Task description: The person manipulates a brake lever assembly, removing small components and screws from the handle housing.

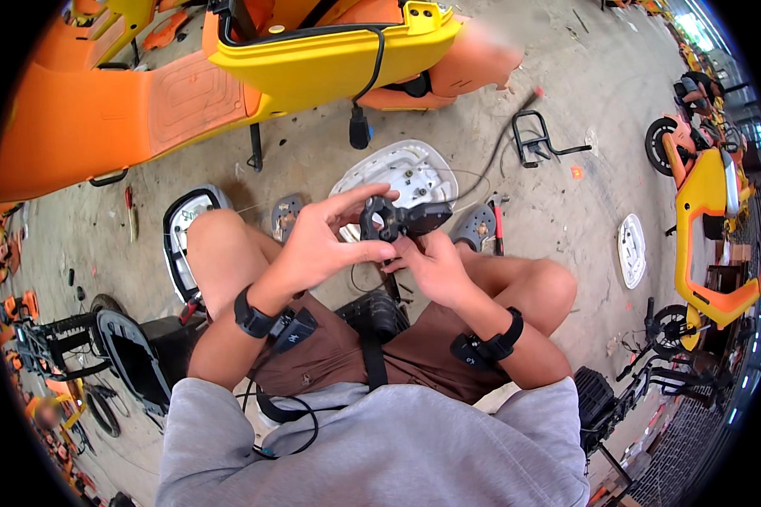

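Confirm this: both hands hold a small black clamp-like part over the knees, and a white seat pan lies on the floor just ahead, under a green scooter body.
Not green: the head view shows a yellow scooter body. The rest stands: left hand and right hand hold the black clamp-like part, white seat pan ahead.

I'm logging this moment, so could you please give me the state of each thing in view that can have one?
Black clamp part: held up in both hands.
Left hand: gripping the part.
Right hand: gripping it from below.
White seat pan: lying on the floor.
Yellow scooter body: stripped, cable dangling.
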A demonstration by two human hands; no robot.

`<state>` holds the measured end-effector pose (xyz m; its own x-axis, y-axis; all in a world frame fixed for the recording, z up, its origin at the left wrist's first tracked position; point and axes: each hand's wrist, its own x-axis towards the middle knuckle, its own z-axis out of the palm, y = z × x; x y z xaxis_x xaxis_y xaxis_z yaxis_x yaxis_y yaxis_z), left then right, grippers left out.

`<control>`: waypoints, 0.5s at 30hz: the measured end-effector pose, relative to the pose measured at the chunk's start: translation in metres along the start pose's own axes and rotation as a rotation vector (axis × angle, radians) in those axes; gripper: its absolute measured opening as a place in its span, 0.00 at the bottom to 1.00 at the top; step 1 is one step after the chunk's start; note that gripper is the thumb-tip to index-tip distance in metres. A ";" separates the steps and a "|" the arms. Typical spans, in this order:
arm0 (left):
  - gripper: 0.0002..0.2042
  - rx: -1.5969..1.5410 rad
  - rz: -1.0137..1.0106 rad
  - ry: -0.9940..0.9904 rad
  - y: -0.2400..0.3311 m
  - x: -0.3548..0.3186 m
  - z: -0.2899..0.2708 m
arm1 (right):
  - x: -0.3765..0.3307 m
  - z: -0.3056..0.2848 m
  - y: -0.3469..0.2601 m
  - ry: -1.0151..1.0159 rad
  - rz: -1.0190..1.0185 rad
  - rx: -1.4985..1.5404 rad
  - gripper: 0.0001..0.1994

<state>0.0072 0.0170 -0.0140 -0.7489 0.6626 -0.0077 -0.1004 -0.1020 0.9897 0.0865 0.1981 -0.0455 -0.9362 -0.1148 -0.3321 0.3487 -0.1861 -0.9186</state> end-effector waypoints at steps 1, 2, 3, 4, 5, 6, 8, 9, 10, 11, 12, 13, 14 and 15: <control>0.34 0.065 0.027 0.031 -0.003 0.001 0.003 | 0.001 -0.001 0.000 0.012 -0.035 -0.006 0.14; 0.34 0.089 0.042 0.045 -0.002 0.004 0.004 | 0.002 -0.002 -0.001 0.023 -0.069 -0.013 0.13; 0.33 0.110 0.051 0.060 -0.001 0.004 0.006 | 0.002 -0.003 0.001 0.033 -0.097 -0.019 0.13; 0.33 0.132 0.061 0.078 -0.001 0.005 0.007 | 0.003 -0.003 0.001 0.035 -0.092 -0.014 0.13; 0.30 0.211 0.130 0.130 -0.003 0.007 0.007 | 0.004 -0.003 0.002 0.036 -0.086 -0.011 0.13; 0.30 0.257 0.145 0.146 -0.004 0.007 0.007 | 0.004 -0.001 0.004 0.031 -0.075 -0.008 0.13; 0.29 0.349 0.178 0.188 -0.005 0.005 0.004 | 0.006 0.000 0.009 0.051 -0.084 -0.025 0.12; 0.29 0.409 0.202 0.208 -0.005 0.002 0.001 | 0.007 0.004 0.012 0.046 -0.082 -0.038 0.12; 0.28 0.469 0.214 0.253 -0.007 -0.002 -0.002 | 0.005 0.010 0.006 0.062 -0.020 -0.103 0.12; 0.28 0.531 0.224 0.303 -0.009 -0.006 -0.003 | -0.001 0.015 -0.007 0.073 0.039 -0.175 0.12; 0.28 0.493 0.248 0.345 -0.011 -0.002 0.002 | 0.002 0.016 -0.015 0.060 0.087 -0.250 0.12; 0.28 0.454 0.120 0.296 -0.013 0.001 0.004 | 0.001 0.014 -0.010 0.114 0.088 -0.288 0.12; 0.28 0.445 0.133 0.284 -0.010 0.004 0.008 | -0.002 0.004 -0.002 0.135 0.087 -0.282 0.12; 0.28 0.413 0.183 0.278 -0.014 0.006 0.010 | -0.003 -0.004 0.009 0.139 0.088 -0.278 0.12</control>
<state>0.0106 0.0299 -0.0269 -0.8810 0.4338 0.1887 0.2730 0.1405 0.9517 0.0919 0.2003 -0.0535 -0.9068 0.0199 -0.4211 0.4210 0.0947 -0.9021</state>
